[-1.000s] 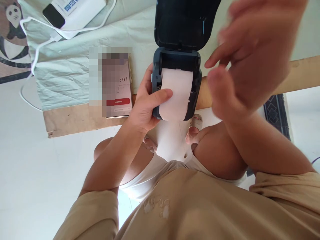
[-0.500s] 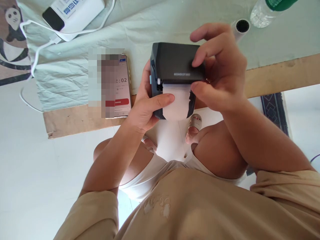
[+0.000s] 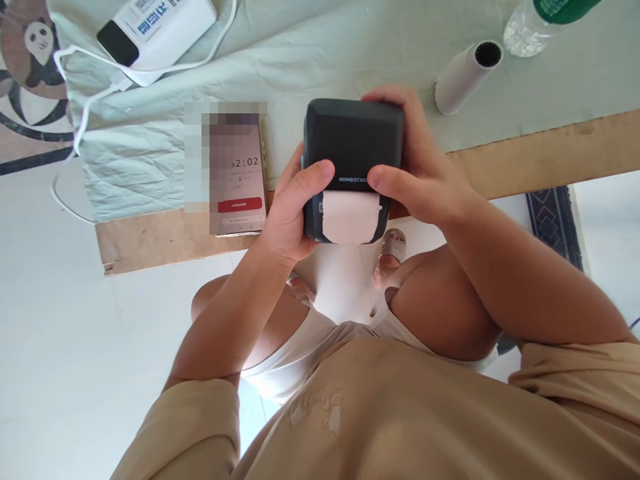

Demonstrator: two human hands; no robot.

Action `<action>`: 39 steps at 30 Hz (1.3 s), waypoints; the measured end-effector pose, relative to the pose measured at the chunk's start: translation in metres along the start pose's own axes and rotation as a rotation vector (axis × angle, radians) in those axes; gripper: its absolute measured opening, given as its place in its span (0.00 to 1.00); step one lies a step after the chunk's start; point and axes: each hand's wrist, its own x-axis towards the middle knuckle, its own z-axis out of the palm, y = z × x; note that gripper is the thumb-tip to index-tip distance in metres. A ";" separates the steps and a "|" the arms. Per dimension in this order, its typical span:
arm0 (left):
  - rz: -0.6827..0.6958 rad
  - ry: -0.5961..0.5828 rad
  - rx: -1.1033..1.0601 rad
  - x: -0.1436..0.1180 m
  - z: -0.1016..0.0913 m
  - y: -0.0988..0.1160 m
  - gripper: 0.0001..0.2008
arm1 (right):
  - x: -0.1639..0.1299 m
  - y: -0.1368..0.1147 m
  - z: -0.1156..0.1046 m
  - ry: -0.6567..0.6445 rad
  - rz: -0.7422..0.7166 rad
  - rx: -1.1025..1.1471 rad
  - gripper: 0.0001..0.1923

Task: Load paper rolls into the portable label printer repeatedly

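Open cloth (image 3: 350, 60) beyond the printer (image 3: 353, 143); phone (image 3: 239, 177) close left, paper roll (image 3: 463, 77) and bottle (image 3: 540, 23) far right.

I hold the dark label printer (image 3: 353, 150) in both my hands, left hand (image 3: 290, 213) and right hand (image 3: 425, 180), thumbs on its lid, paper (image 3: 349, 217) sticking out.

Pale glossy floor (image 3: 60, 347), wooden table edge (image 3: 550, 157) under wrinkled grey-green cloth (image 3: 310, 60), daylight.
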 end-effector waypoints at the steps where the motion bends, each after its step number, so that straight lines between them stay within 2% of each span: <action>1: -0.009 -0.010 0.016 0.000 0.001 0.000 0.18 | 0.001 0.001 -0.001 -0.012 0.006 0.016 0.31; 6: 0.059 0.048 0.065 -0.001 0.006 -0.001 0.14 | 0.005 0.000 -0.008 -0.056 0.075 0.039 0.33; 11: 0.069 -0.003 0.055 -0.001 0.004 0.000 0.13 | 0.001 -0.002 -0.011 -0.102 0.128 0.047 0.35; 13: 0.042 -0.034 0.053 0.001 0.003 0.001 0.13 | -0.001 -0.002 -0.011 -0.079 0.152 0.015 0.36; 16: 0.010 -0.078 0.031 0.005 0.001 0.002 0.17 | -0.002 -0.004 -0.009 0.034 0.059 -0.115 0.33; 18: 0.015 -0.023 0.023 0.007 0.000 0.002 0.19 | -0.002 -0.006 -0.009 0.085 -0.045 -0.184 0.29; 21: 0.000 0.099 0.035 0.008 -0.003 0.002 0.16 | -0.002 -0.008 -0.008 0.070 -0.107 -0.212 0.25; 24: -0.032 0.166 0.049 0.007 -0.006 0.003 0.14 | -0.002 -0.009 -0.008 0.053 -0.122 -0.207 0.28; 28: -0.016 0.152 0.009 0.008 -0.009 0.001 0.13 | -0.002 -0.011 -0.006 0.058 -0.159 -0.256 0.32; 31: 0.033 0.091 -0.034 0.009 -0.008 0.000 0.15 | -0.004 -0.018 -0.002 0.199 -0.168 -0.379 0.28; 36: -0.018 -0.080 -0.031 0.008 -0.001 0.001 0.13 | -0.004 -0.034 0.007 0.635 -0.205 -0.501 0.09; 39: 0.003 -0.106 0.006 0.007 0.001 0.000 0.08 | -0.002 -0.035 0.005 0.733 -0.225 -0.447 0.07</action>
